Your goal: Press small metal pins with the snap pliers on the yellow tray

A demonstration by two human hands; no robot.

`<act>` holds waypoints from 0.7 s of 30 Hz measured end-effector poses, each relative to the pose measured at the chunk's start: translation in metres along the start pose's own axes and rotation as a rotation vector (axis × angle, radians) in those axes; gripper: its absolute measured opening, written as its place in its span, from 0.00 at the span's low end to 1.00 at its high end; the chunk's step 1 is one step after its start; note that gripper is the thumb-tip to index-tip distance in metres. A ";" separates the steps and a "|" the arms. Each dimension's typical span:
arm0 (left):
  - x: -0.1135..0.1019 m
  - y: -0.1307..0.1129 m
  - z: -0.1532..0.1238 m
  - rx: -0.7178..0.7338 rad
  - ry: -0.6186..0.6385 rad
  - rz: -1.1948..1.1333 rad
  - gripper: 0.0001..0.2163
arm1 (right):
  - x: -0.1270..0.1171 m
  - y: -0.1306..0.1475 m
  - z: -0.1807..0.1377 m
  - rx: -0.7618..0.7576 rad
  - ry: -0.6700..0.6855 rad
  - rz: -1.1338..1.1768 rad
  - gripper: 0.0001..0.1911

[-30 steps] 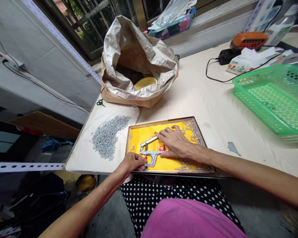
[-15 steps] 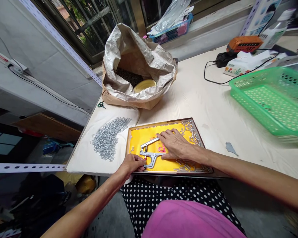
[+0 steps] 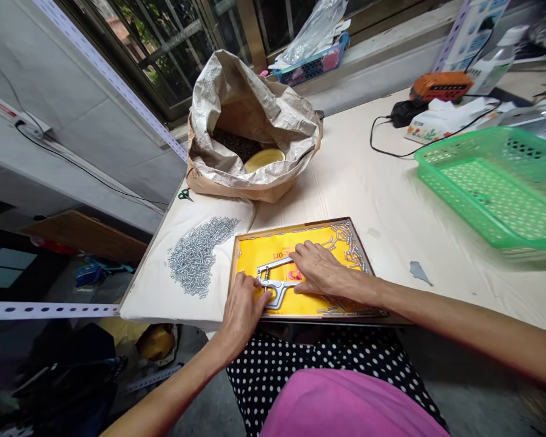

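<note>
A shallow tray (image 3: pixel 295 223) with a yellow lining lies at the table's near edge. In it sits a silver hand press tool (image 3: pixel 273 280) with a raised lever. My left hand (image 3: pixel 242 309) rests on the tray's near left part, fingers stretched toward the head of the tool and touching it. My right hand (image 3: pixel 319 270) lies palm down over the tool's handle, its fingers curled on the lever. Small silver metal pins (image 3: pixel 351 244) line the tray's right and near sides.
A heap of silver pins (image 3: pixel 199 254) lies on a white cloth (image 3: pixel 155 285) left of the tray. Behind it stands an open paper sack (image 3: pixel 250 124) with dark contents and a yellow bowl (image 3: pixel 264 159). A green plastic basket (image 3: pixel 495 182) stands right; small scissors (image 3: pixel 184 195) lie far left.
My left hand has moved from the tray's near rim up onto the yellow lining, and its fingers have opened toward the tool head. My right hand has stayed on the handle.
</note>
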State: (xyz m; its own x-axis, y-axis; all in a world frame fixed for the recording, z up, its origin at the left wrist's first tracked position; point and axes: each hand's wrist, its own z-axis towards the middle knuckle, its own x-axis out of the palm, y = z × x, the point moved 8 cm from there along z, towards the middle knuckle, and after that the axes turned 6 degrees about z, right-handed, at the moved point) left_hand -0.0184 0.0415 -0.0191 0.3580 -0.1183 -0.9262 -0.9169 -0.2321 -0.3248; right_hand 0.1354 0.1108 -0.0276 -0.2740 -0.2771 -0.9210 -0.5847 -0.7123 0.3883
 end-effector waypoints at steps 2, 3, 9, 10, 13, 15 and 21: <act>-0.002 -0.029 0.000 0.265 -0.127 0.145 0.19 | 0.000 0.001 0.000 -0.001 -0.003 0.001 0.29; 0.002 -0.041 0.002 0.372 -0.126 0.193 0.25 | 0.000 0.001 0.001 0.001 -0.002 -0.004 0.29; 0.027 -0.065 0.035 0.551 0.114 0.322 0.30 | 0.000 0.002 0.002 0.006 0.008 0.004 0.28; 0.026 -0.066 0.037 0.548 0.116 0.336 0.29 | -0.001 0.003 0.002 0.006 0.011 0.005 0.28; 0.021 -0.068 0.036 0.532 0.085 0.354 0.24 | -0.002 0.003 0.002 0.028 0.008 -0.021 0.20; 0.020 -0.068 0.033 0.520 0.063 0.347 0.20 | 0.002 0.004 0.002 0.035 -0.001 -0.032 0.13; 0.027 -0.063 0.028 0.503 0.056 0.299 0.07 | 0.034 0.002 0.001 0.006 0.046 0.025 0.11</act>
State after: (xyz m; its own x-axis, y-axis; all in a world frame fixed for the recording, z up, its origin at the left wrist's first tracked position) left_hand 0.0445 0.0802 -0.0290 0.0676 -0.1623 -0.9844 -0.9456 0.3042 -0.1151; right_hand 0.1245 0.1007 -0.0577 -0.2529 -0.3241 -0.9116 -0.5826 -0.7012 0.4110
